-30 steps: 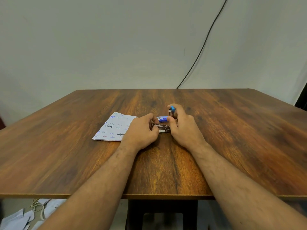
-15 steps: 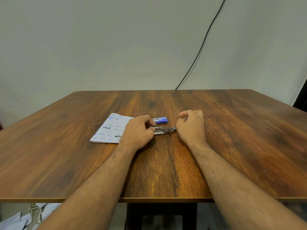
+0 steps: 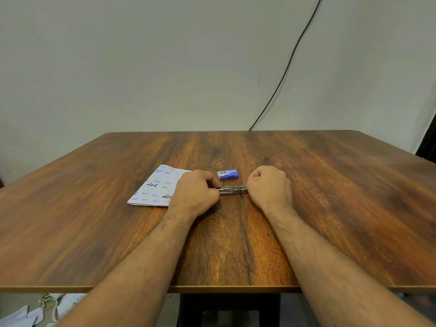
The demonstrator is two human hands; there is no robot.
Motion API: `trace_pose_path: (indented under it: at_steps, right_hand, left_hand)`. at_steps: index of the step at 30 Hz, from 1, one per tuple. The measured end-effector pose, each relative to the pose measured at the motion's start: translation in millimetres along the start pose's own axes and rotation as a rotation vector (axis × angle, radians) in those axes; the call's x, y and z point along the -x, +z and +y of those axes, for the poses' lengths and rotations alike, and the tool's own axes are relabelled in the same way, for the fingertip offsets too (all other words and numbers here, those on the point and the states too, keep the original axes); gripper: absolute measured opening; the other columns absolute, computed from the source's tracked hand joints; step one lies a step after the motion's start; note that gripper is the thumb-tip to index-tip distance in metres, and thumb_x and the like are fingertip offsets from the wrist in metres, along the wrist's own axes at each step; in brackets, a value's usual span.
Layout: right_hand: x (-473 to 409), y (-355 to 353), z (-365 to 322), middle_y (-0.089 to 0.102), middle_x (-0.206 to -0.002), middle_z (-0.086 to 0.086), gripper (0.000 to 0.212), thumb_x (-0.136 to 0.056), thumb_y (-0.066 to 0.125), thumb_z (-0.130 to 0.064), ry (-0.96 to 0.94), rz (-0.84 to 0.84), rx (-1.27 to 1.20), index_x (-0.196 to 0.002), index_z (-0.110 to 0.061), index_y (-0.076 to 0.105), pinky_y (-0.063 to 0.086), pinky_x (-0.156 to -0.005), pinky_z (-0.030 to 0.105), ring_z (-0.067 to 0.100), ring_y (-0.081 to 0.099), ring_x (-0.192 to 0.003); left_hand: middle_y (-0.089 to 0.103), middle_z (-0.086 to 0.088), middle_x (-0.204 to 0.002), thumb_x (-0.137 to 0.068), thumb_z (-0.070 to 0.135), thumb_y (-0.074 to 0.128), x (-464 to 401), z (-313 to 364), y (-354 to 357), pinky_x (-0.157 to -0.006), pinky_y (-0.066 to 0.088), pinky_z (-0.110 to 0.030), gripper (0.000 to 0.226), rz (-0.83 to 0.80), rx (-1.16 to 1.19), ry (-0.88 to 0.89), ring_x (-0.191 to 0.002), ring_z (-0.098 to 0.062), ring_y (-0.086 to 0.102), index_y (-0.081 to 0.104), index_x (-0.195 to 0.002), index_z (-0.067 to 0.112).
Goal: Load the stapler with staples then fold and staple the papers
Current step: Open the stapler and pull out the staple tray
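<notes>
As half a second ago, the left hand (image 3: 194, 193) and right hand (image 3: 269, 185) grip opposite ends of the metal stapler (image 3: 232, 190) lying on the wooden table (image 3: 330, 197), the staple box (image 3: 227, 174) behind it and the papers (image 3: 157, 186) unmoved.
</notes>
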State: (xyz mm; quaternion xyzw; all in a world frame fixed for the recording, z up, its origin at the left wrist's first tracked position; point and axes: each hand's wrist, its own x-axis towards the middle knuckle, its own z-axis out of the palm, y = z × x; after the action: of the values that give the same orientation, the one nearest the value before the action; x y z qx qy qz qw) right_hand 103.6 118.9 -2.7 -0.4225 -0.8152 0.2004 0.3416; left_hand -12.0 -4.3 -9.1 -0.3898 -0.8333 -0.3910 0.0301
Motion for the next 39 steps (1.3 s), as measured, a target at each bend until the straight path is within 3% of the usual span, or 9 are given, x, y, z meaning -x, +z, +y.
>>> trace_pose_path:
  at_steps: [8,11,15,19,24,27,31,39]
  right_hand:
    - [-1.2,1.7,3.2,0.075,-0.095,-0.002,0.022,-0.085,0.057,-0.017,-0.006,-0.069,0.012,-0.087,-0.026,0.077,0.056,-0.083,0.037,0.024,0.068,-0.094]
    - [-1.0,1.0,2.7,0.076,-0.099,-0.003,0.029,-0.079,0.053,-0.014,-0.074,-0.125,-0.083,-0.087,-0.028,0.078,0.055,-0.088,0.036,0.022,0.068,-0.095]
    - [1.7,2.7,2.9,0.079,-0.100,-0.001,0.029,-0.085,0.055,-0.014,-0.248,-0.192,-0.116,-0.095,-0.024,0.080,0.052,-0.094,0.035,0.019,0.070,-0.093]
    - [1.1,2.6,3.4,0.079,-0.093,-0.004,0.021,-0.089,0.062,-0.033,-0.329,-0.223,-0.119,-0.092,-0.024,0.082,0.051,-0.091,0.035,0.017,0.069,-0.092]
    - [0.9,4.7,6.7,0.078,-0.078,-0.010,0.031,-0.082,0.067,-0.056,-0.328,-0.241,-0.154,-0.081,-0.028,0.083,0.054,-0.083,0.035,0.007,0.068,-0.082]
    - [0.2,5.2,6.2,0.077,-0.077,-0.012,0.033,-0.078,0.069,-0.060,-0.336,-0.254,-0.160,-0.079,-0.029,0.082,0.054,-0.083,0.036,0.004,0.068,-0.082]
    - [-1.7,6.1,6.2,0.076,-0.079,-0.012,0.035,-0.078,0.072,-0.060,-0.351,-0.251,-0.132,-0.079,-0.026,0.081,0.054,-0.082,0.034,0.005,0.067,-0.083]
    - [-2.0,6.9,8.0,0.078,-0.082,-0.011,0.022,-0.078,0.070,-0.046,-0.367,-0.274,-0.123,-0.084,-0.029,0.082,0.054,-0.083,0.035,0.006,0.067,-0.084]
  left_hand:
    - [0.072,0.008,-0.091,-0.080,0.018,0.070,3.1,1.4,-1.1,-0.084,0.052,-0.031,0.017,-0.068,-0.015,0.078,-0.086,-0.009,0.062,0.078,-0.092,0.027]
    - [0.072,0.005,-0.088,-0.078,0.018,0.068,4.2,1.8,-1.0,-0.077,0.052,-0.030,0.023,-0.061,-0.050,0.088,-0.080,-0.011,0.063,0.079,-0.097,0.026]
    - [0.072,0.004,-0.076,-0.079,0.021,0.068,4.3,2.8,-1.4,-0.068,0.048,-0.026,0.018,-0.051,-0.062,0.045,-0.073,-0.009,0.063,0.079,-0.091,0.028]
    - [0.074,0.008,-0.076,-0.077,0.024,0.065,6.6,2.1,-0.6,-0.074,0.054,-0.030,0.018,-0.027,-0.027,0.087,-0.071,-0.009,0.065,0.076,-0.089,0.032]
    - [0.076,0.011,-0.090,-0.081,0.023,0.069,8.3,2.0,-2.3,-0.079,0.050,-0.025,0.026,-0.068,-0.012,0.173,-0.085,-0.007,0.066,0.077,-0.104,0.032]
    - [0.072,0.014,-0.077,-0.080,0.021,0.071,8.3,0.4,-2.1,-0.072,0.049,-0.021,0.021,-0.051,0.032,0.179,-0.076,-0.002,0.066,0.077,-0.097,0.031]
    - [0.066,0.016,-0.065,-0.077,0.015,0.074,8.3,1.9,-0.8,-0.060,0.042,-0.006,0.013,-0.034,0.097,0.176,-0.060,0.005,0.061,0.069,-0.081,0.027]
    - [0.073,0.010,-0.072,-0.073,0.018,0.080,4.7,-1.2,1.2,-0.059,0.045,-0.009,0.013,-0.035,0.145,0.142,-0.059,0.002,0.062,0.070,-0.075,0.025]
